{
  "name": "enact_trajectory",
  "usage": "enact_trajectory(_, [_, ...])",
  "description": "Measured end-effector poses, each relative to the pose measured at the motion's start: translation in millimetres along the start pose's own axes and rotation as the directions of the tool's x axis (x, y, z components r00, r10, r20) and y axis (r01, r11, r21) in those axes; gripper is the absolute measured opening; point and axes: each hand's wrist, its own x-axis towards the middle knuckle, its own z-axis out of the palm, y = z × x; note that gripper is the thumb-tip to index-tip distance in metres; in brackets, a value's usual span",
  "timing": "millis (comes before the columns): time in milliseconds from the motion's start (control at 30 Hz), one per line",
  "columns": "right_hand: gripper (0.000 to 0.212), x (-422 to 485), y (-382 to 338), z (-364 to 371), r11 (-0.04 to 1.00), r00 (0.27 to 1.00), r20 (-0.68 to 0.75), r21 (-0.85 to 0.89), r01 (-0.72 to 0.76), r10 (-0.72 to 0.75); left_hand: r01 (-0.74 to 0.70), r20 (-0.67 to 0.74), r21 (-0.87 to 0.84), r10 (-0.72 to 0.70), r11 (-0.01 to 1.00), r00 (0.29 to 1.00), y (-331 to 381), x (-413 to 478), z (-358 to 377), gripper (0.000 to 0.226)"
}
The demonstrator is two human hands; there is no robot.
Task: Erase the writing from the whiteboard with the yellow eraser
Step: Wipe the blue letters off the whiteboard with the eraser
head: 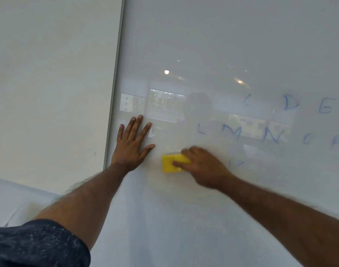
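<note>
1. Plain white wall panel (49, 83): lying left of the board, outside the work; nothing to wipe here.
2. Thin grey metal frame edge (114, 89): marking the left limit of the large glossy white whiteboard (203, 35); strokes need not be carried past it.
3. Left hand (133, 145): lying flat on the board just inside the frame, fingers spread, holding nothing. It is serving as a brace; judged best kept planted and clear of the wiping path.
4. Yellow rectangular foam eraser (169, 163): pressing against the lower-left board, just beside the left hand's thumb but apart from it. The surface around it is looking clean.
5. Right hand (201, 166): its grip is closing round the eraser's right end, fingers over the top, thumb across the face. The hand is motion-blurred, so exact finger placement is hard to tell. Advice: keep the broad face flat and the pressure even.
6. Remaining blue marker letters (272, 136): standing to the right, "L M N O P" in one row, a faint stroke, "D" and "E" above, a faint mark below near the right hand. Judged roughly half outstanding; overlapping passes rightwards, row by row, should avoid leaving ghost streaks.
</note>
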Motion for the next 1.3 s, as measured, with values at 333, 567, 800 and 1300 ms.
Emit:
enact_trajectory(333, [0.058, -18, 3, -17, 0.980, 0.980, -0.017, 0.031, -0.197, 0.198, 0.042, 0.109, -0.036, -0.038, 0.998, 0.993, 7, -4, -24, 0.069])
enact_trajectory(567, [0.056, -26, 55, -52, 0.947, 0.944, -0.115, -0.059, -0.317, 0.309, 0.027, 0.143, 0.054, -0.035, 0.998, 0.989, 14, 5, -38, 0.069])
enact_trajectory(800, [0.060, -19, 31, -39, 0.923, 0.915, -0.120, 0.019, -0.385, 0.384, -0.069, 0.154, 0.038, 0.063, 0.997, 0.986, 42, 62, -46, 0.065])
enact_trajectory(1300, [0.059, -7, 30, -26, 0.951, 0.938, -0.154, 0.045, -0.307, 0.310, -0.078, 0.094, 0.022, 0.076, 0.997, 0.993, 37, 40, -15, 0.064])
